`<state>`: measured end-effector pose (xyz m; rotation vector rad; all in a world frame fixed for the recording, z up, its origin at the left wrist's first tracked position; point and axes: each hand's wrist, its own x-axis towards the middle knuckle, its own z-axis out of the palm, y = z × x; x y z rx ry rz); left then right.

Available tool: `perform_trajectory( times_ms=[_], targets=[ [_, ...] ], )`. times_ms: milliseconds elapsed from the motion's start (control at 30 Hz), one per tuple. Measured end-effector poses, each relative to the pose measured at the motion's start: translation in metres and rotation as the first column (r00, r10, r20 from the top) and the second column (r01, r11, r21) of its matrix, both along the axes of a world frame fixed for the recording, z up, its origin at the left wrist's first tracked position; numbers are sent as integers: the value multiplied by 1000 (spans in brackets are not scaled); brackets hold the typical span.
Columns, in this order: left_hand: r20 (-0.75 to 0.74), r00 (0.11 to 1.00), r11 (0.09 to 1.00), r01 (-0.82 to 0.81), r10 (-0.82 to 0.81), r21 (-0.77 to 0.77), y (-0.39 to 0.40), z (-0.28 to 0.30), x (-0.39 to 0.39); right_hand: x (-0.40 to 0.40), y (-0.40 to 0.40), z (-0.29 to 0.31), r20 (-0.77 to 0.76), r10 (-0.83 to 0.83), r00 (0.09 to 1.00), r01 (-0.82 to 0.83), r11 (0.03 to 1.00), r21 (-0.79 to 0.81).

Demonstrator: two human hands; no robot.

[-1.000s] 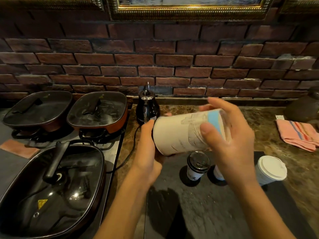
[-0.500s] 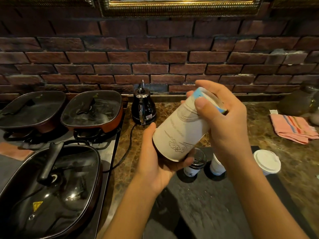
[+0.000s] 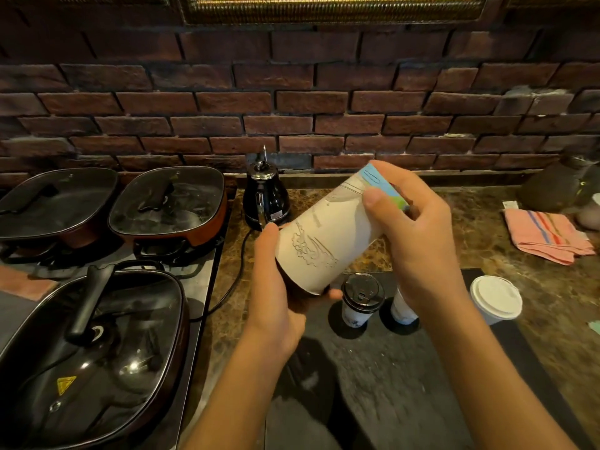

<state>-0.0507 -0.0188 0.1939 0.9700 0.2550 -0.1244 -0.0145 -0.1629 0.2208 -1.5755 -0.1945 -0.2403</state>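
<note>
Around the blue-banded end of the cup (image 3: 324, 241), the fingers (image 3: 373, 199) of the right hand (image 3: 418, 235) curl tight, while the left hand (image 3: 276, 306) wraps the wide open end. The cup is held tilted in the air above the mat (image 3: 373, 378), near a lidded cup (image 3: 362, 293). A nested cup seems about to be drawn out, which calls for a straight, gentle pull; the cream paper bears a faint line drawing and looks easily crushed.
</note>
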Motion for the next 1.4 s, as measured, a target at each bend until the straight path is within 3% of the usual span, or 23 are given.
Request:
perform_trajectory(
  times_ms=[100,267,367,500,600,700,833,967,1100,1167,1233,1300,1400],
  targets=[
    [-172,964,973,180,-205,-147,13,5,6,0,-7,1,31,143,989,-145,987,67],
    [-189,880,887,384,-436,-258,21,1,13,-1,-1,-2,50,273,961,-275,907,318],
    [-159,912,907,332,-379,-259,20,-1,12,-3,4,-7,37,251,967,-246,895,371],
    [-7,990,989,139,-139,-42,8,-4,6,-5,10,-13,-57,99,993,-68,914,401],
    [44,999,999,3,-5,48,5,-4,6,-4,8,-16,-164,49,985,15,930,367],
    [-71,992,994,108,-107,15,14,-2,6,-3,-1,-14,-118,69,991,-41,974,222],
    [-185,919,933,319,-348,-169,22,4,7,-5,-9,-6,3,138,990,-138,988,74],
    [-24,954,946,292,-298,-144,17,-2,6,-7,-4,-6,34,52,998,-57,984,170],
    [172,974,989,147,-148,17,13,-9,5,-8,0,-18,-112,31,993,12,931,364],
    [220,966,991,122,-133,63,14,-13,4,-6,-1,-24,-152,33,988,29,921,388],
    [231,969,994,66,-84,87,15,-16,5,-5,-1,-28,-151,21,988,25,955,296],
    [225,974,986,-18,-20,164,16,-19,7,-6,-1,-34,-101,-75,992,74,997,-14],
    [207,978,939,-96,27,331,18,-23,9,-11,5,-46,181,-167,969,235,847,-478]
  ],
)
